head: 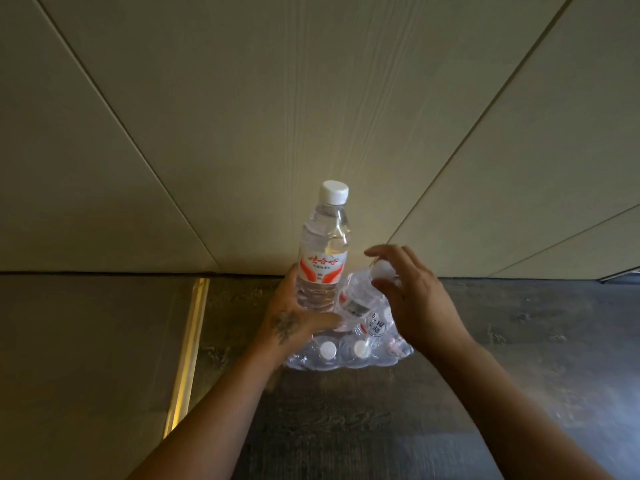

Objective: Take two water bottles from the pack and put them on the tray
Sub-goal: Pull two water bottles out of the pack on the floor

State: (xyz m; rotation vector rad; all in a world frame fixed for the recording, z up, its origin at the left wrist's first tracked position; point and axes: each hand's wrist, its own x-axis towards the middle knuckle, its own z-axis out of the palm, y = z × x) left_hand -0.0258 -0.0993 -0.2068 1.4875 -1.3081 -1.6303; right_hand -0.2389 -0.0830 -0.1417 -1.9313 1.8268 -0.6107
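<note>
A shrink-wrapped pack of water bottles stands on the dark floor by the wall, with white caps showing through the plastic. My left hand holds one clear water bottle upright by its lower body, above the pack's left side; it has a white cap and a red-and-white label. A second bottle leans out of the pack's torn top, its cap pointing up and right. My right hand is curled around that bottle's cap end, fingers partly spread. No tray is in view.
A pale panelled wall rises straight behind the pack. A lit metal strip in the floor runs on the left, between grey flooring and the dark wood-look floor.
</note>
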